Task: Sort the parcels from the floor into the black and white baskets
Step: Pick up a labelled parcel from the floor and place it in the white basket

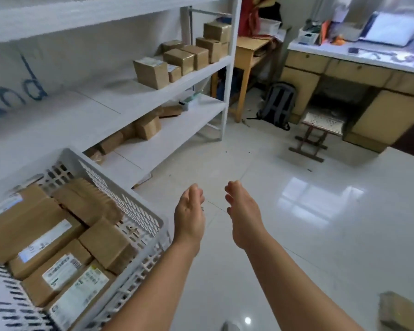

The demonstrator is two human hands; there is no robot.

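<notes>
Both hands are empty and held out over the floor, side by side and apart: the left hand (189, 211) and the right hand (243, 211) each have loosely relaxed fingers gripping nothing. This looks like the gap between one placement and the next pick. The white basket (139, 206) sits at the person's left, already packed with brown cardboard parcels (46, 237) bearing white labels. The black basket is not in view. One more parcel (398, 311) lies on the floor at the lower right edge, well apart from both hands, so the next move likely calls for turning right and reaching down for it, then judging which basket it belongs in.

The floor (296, 247) is glossy pale tile reflecting a window. A white shelving unit (231, 68) holds more small boxes; beyond stand a wooden desk (344, 70) with a cluttered top, a folding stool (318, 130) and a grey backpack (279, 103).
</notes>
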